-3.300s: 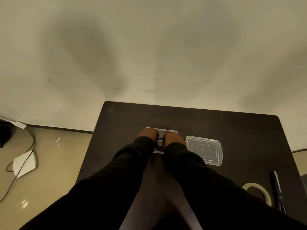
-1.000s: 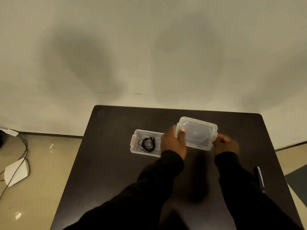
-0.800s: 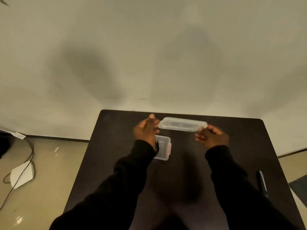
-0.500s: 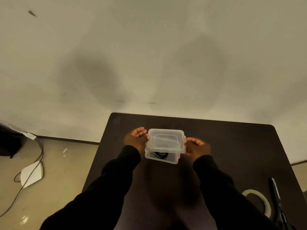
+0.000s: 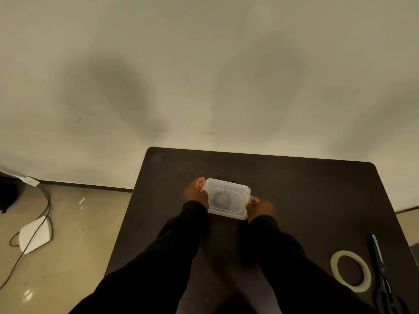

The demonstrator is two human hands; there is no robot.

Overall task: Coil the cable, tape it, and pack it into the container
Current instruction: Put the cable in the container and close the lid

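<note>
A small clear plastic container (image 5: pixel 235 213) sits in the middle of the dark table (image 5: pixel 306 189) with its clear lid (image 5: pixel 226 189) lying on top. The black coiled cable (image 5: pixel 221 198) shows dimly through the lid, inside the box. My left hand (image 5: pixel 195 191) grips the left end of the box at its clip. At the right end, my right hand (image 5: pixel 259 207) holds the other clip. Both black sleeves reach in from the bottom of the view.
A roll of pale tape (image 5: pixel 350 270) lies near the table's right front corner, with black scissors (image 5: pixel 383 277) beside it at the right edge. On the floor to the left lie a white device (image 5: pixel 35 234) and a black cord (image 5: pixel 44 200).
Both hands lifted the lid from the table to the right of the box, carried it left and set it down over the box with the cable inside.
</note>
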